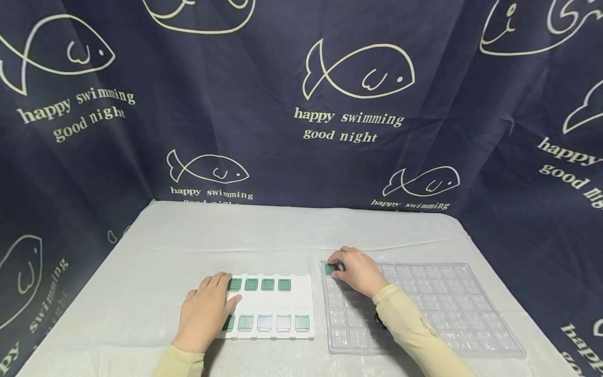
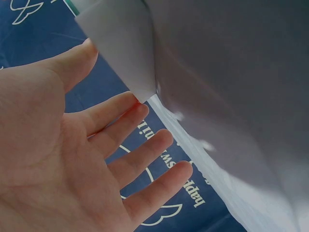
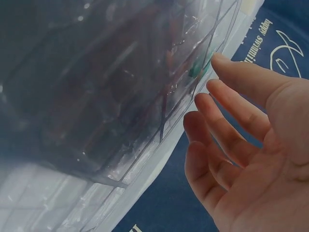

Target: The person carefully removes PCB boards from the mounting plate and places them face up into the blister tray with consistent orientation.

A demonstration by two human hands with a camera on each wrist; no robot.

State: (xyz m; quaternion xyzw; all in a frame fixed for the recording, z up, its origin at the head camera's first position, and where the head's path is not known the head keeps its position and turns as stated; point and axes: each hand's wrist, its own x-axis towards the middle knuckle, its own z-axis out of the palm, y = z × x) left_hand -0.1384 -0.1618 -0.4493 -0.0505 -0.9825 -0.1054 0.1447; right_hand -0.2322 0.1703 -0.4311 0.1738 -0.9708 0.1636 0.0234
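Near the left end of a white holder [image 1: 268,301], my left hand [image 1: 202,309] rests with its fingers fairly straight. Its thumb and a fingertip touch the holder's edge in the left wrist view. Two rows of small green circuit boards [image 1: 251,284] sit along the holder's far and near sides; the hand partly covers the leftmost ones. At the far left corner of a clear plastic compartment tray [image 1: 452,298], my right hand [image 1: 360,269] pinches a green circuit board [image 1: 329,268] between thumb and finger. That board shows only as a green patch in the right wrist view.
Holder and tray lie side by side on a white-covered table [image 1: 264,230], with a narrow gap between them. A dark blue curtain [image 1: 273,104] with fish drawings hangs behind and around the table. My right forearm crosses over the tray.
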